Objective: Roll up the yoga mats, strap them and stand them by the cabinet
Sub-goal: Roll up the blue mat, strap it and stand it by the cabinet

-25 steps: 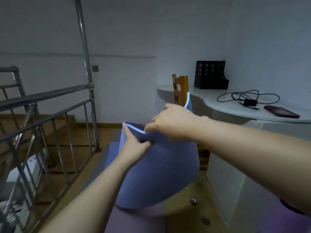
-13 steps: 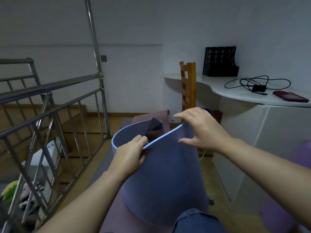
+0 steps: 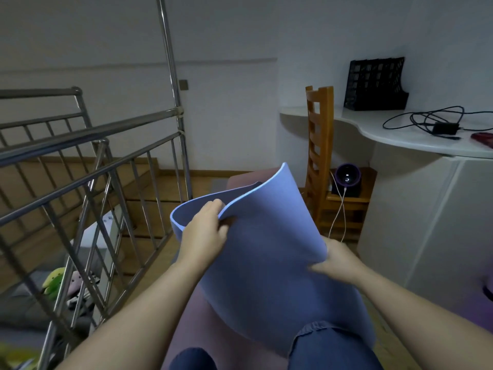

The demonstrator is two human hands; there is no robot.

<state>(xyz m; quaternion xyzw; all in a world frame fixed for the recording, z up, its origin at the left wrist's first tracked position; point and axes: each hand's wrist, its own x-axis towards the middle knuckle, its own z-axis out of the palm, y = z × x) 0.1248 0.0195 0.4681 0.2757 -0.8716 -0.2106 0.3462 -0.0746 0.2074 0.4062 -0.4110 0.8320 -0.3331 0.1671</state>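
Both hands hold the blue mat [image 3: 269, 265] above the purple mat [image 3: 192, 324]: left hand [image 3: 204, 236] pinches its curled top edge; right hand [image 3: 338, 261], fingers hidden behind, grips the side.

Person, head-worn camera view. Left forearm [image 3: 128, 311] lies at 7 o'clock and right forearm [image 3: 416, 308] at 4 o'clock, both bare from the frame edge to the wrist. Left hand [image 3: 205, 233] and right hand [image 3: 338, 263] are bare too (the right one is motion-blurred, so fine detail is lost). Dark blue denim trousers [image 3: 352, 361] sit at 6 o'clock. Right knee [image 3: 328, 343] is large and rounded, with a puckered seam [image 3: 313, 327] arcing over its top. Left knee [image 3: 192, 359] is a smaller dark mound at the bottom edge.
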